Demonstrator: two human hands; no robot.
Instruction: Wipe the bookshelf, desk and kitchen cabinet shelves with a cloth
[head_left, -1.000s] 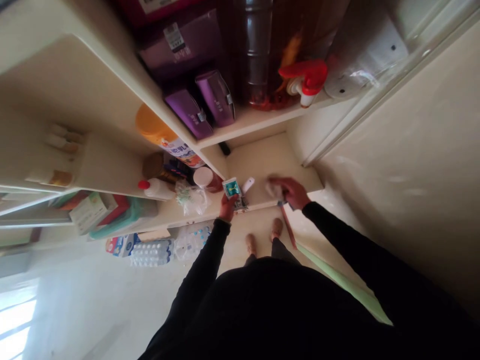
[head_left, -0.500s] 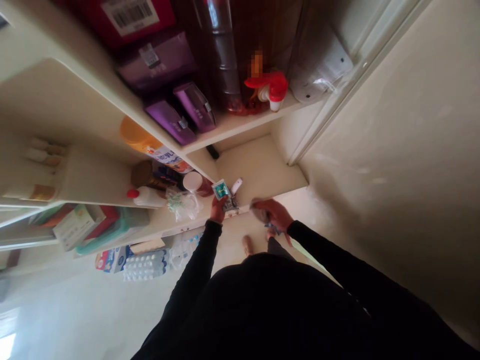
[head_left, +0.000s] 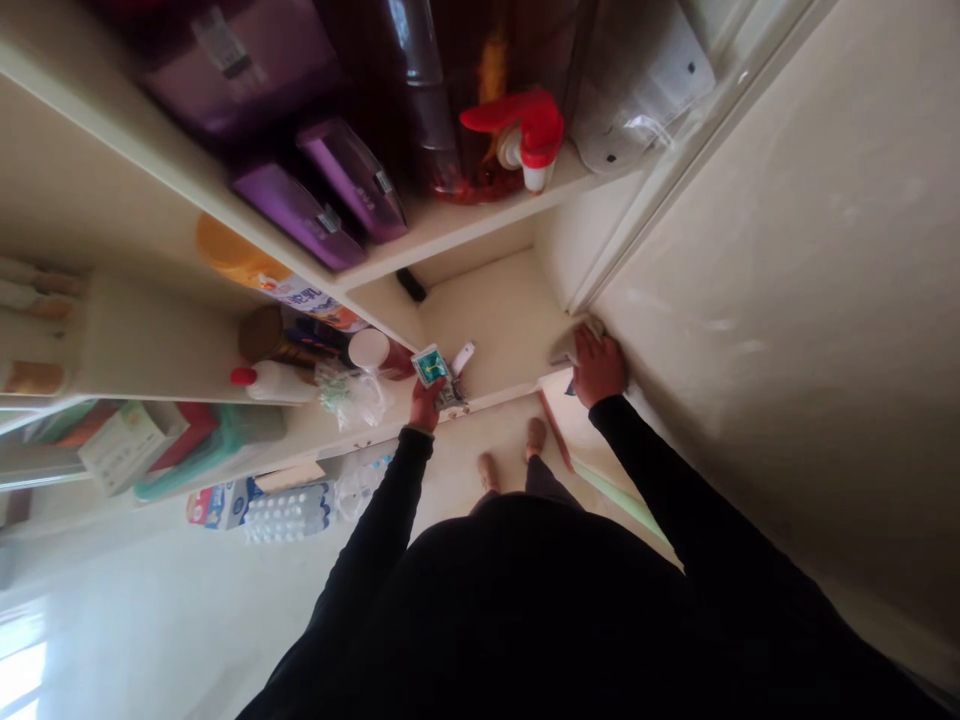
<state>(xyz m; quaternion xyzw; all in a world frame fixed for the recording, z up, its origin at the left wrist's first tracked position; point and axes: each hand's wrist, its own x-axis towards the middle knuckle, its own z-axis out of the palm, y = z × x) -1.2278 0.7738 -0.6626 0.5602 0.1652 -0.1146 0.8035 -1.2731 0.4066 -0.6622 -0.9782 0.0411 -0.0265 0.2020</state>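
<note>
My left hand (head_left: 425, 406) is closed around a small teal packet (head_left: 430, 366) with a pale border, at the front edge of the low shelf (head_left: 491, 305). Close against it are a crinkled silvery packet (head_left: 452, 393) and a slim white object (head_left: 463, 357); I cannot tell whether these are in the grip as well. At the shelf's right end, by the wall, my right hand (head_left: 600, 364) presses a folded greyish cloth (head_left: 564, 346) onto the surface. Its fingers lie over the cloth and hide part of it.
Overhead, an upper shelf holds purple boxes (head_left: 300, 215) and a large jar with a red tap (head_left: 536, 130). Left of my hand stand a white-lidded jar (head_left: 369, 349), a plastic bag (head_left: 352, 396) and a red-capped white bottle (head_left: 274, 382). Packed bottles (head_left: 289, 512) sit on the floor.
My right hand has moved right and slightly up with the cloth, from in front of the shelf edge to its right corner. My left hand still holds the packet, almost in place.
</note>
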